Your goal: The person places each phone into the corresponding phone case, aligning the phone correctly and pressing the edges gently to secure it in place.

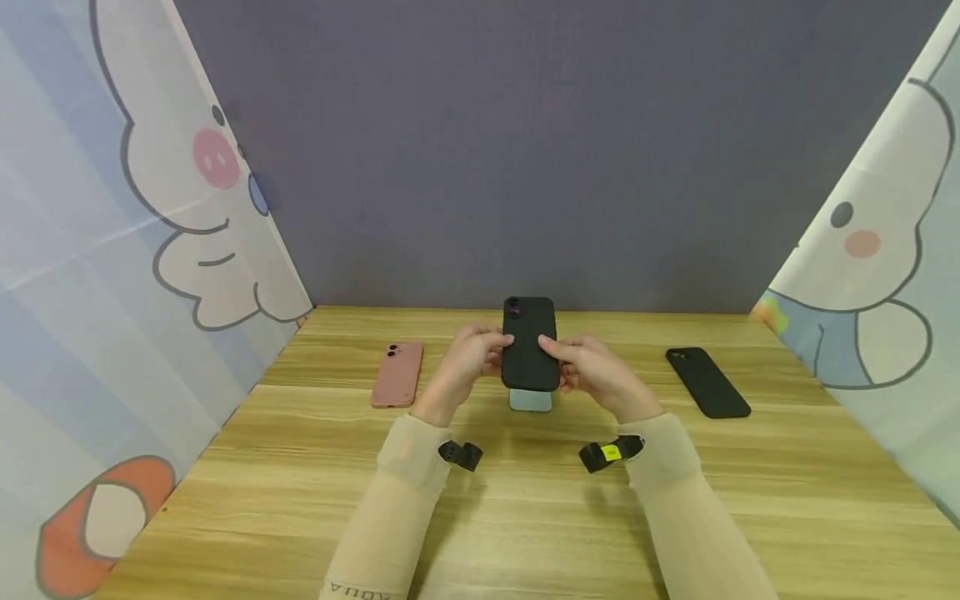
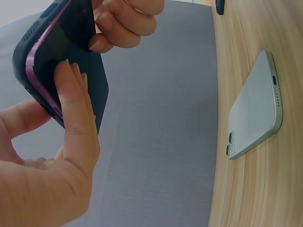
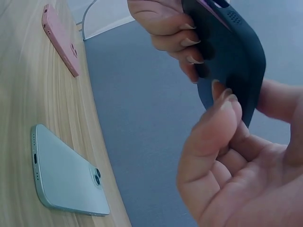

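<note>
L hand [image 1: 463,362] & R hand [image 1: 594,371] pinch opp. edges of black case [image 1: 528,364] w/ purple-edged phone [image 2: 61,42] inside, raised above counter [image 1: 525,517]. Step in hand: prob. fitting or freeing case, can't tell which; next move likely needs even finger pressure along edge.

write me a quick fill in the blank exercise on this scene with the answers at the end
1. The left hand and right hand both hold one ____-coloured phone case.
2. The pink phone lies nearer the person's ____ hand than the other.
3. The pale phone lies with its camera lenses facing ____.
4. The black phone-shaped item on the table lies to the person's ____.

Missing words: black; left; up; right
</note>
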The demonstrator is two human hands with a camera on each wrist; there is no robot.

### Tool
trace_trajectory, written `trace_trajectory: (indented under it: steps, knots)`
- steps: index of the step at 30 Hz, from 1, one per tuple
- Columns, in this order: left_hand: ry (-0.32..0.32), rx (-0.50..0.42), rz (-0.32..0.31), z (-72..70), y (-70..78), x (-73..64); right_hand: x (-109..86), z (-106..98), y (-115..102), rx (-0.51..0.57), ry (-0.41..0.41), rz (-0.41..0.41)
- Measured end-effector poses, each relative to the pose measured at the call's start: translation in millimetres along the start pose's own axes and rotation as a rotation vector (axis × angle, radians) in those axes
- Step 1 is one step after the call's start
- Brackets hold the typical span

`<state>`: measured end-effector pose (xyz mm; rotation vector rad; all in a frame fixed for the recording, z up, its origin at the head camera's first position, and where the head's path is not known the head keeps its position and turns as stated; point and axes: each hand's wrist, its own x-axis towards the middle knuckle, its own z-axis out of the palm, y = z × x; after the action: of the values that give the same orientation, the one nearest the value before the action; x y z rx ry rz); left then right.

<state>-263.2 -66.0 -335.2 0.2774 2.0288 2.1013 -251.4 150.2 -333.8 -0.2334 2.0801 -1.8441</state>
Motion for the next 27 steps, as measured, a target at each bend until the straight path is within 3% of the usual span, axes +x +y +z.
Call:
trace_trajectory:
  steps: [18,27]
  knots:
    - [-0.051,0.04,0.003,-0.1,-1.9,-2.2,1.8,1.4,3.0,0.018,-0.029,-0.019]
    - [-0.152,0.059,0.011,1.3,-2.9,-1.8,2.8,0.7,5.5,0.054,0.127,-0.025]
